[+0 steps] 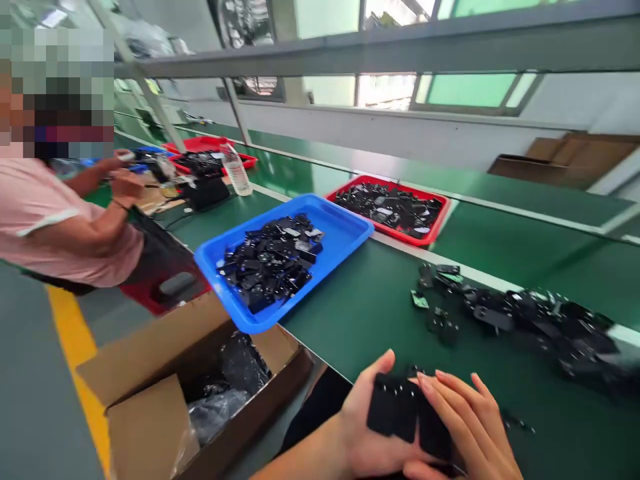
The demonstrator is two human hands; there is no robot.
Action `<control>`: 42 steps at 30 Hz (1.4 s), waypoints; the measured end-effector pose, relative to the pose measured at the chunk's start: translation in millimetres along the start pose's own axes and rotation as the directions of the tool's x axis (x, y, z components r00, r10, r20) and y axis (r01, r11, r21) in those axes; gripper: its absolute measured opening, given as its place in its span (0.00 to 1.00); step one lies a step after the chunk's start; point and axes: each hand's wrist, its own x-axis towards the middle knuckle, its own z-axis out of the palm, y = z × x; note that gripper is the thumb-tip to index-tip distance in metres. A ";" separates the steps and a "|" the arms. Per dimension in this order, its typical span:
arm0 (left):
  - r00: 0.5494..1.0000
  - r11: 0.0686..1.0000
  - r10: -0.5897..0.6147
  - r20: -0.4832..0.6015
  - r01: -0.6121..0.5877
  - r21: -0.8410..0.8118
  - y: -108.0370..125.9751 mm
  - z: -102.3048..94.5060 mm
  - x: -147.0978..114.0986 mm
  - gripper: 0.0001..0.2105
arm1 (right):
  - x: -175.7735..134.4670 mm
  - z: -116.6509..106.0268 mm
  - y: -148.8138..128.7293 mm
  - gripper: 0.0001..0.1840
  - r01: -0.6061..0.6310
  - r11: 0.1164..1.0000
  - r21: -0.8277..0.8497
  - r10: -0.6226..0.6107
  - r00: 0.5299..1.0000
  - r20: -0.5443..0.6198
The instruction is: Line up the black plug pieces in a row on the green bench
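Observation:
Low at the front edge of the green table, my left hand [363, 433] is cupped around several flat black plastic parts [395, 407]. From the other side my right hand [473, 417] lies over the same parts, its fingers pressing on them. Small shiny dots show along the upper edge of one part. The undersides of the parts and both palms are hidden. Just beyond my hands, a long heap of similar black parts [545, 327] spreads to the right, with a small green circuit board [419, 300] at its left end.
A blue tray [345, 227] of black parts overhangs the table's edge, above an open cardboard box [145, 427] with plastic bags. Behind it is a red tray [440, 223] of parts. A clear bottle [236, 173] stands near a seated co-worker [75, 220] at left.

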 end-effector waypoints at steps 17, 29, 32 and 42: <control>0.964 0.947 -0.142 0.225 0.198 -0.254 -1.3 34.5 22.7 0.35 | 0.2 -42.2 0.8 0.39 -0.389 0.874 0.291 0.410 0.912 -0.012; 0.972 0.914 -0.181 0.152 0.224 -0.339 -2.7 21.7 36.3 0.32 | 5.5 -32.5 1.1 0.38 -0.390 0.901 0.189 0.395 0.918 0.009; 0.975 0.922 -0.183 0.122 0.214 -0.322 -2.9 21.4 35.4 0.32 | 5.9 -34.1 0.9 0.36 -0.398 0.897 0.192 0.404 0.915 0.011; 0.967 0.918 -0.201 0.156 0.242 -0.315 -4.5 20.6 32.1 0.34 | 7.7 -39.5 -0.8 0.38 -0.361 0.919 0.161 0.361 0.932 0.025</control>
